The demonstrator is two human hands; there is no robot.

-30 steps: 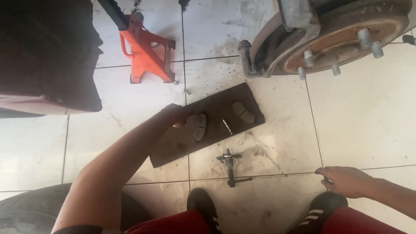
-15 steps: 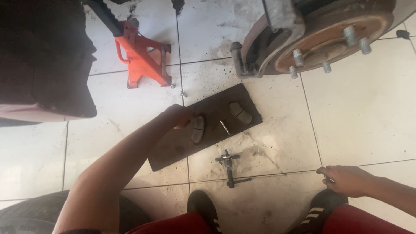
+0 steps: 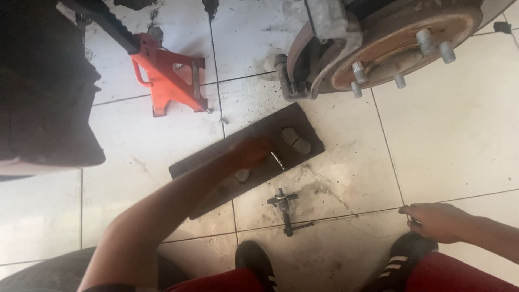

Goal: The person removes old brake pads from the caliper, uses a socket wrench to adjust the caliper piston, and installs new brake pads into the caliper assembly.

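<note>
**Brake pad pickup at the floor board: hand positions and hazards**

Your left hand (image 3: 250,153) reaches over the dark board (image 3: 216,167) that lies on the tiled floor (image 3: 459,140). The hand is blurred; you appear to close on a brake pad (image 3: 243,174) at its lower edge, but the pictures do not show whether the grip is complete. A second brake pad (image 3: 295,141) lies on the same board, just beside a thin metal pin (image 3: 278,160).

Your right hand (image 3: 435,221) rests on the floor near your shoe (image 3: 403,258), fingers curled over a small object that is too hidden to identify.

Hazards, as judged from this position:

- The pad may slip from a partial grip and strike the tile, which could chip its friction face.
- Your forearm passes close to the pin; a sweep could roll it off the board.
- The clamp tool (image 3: 285,208) lies on the floor between board and shoes. A shifted foot may kick it.
- The brake disc hub (image 3: 389,38) with exposed studs hangs above; rising abruptly risks head contact.
- The orange jack stand (image 3: 170,78) carries load. Do not knock it.
</note>
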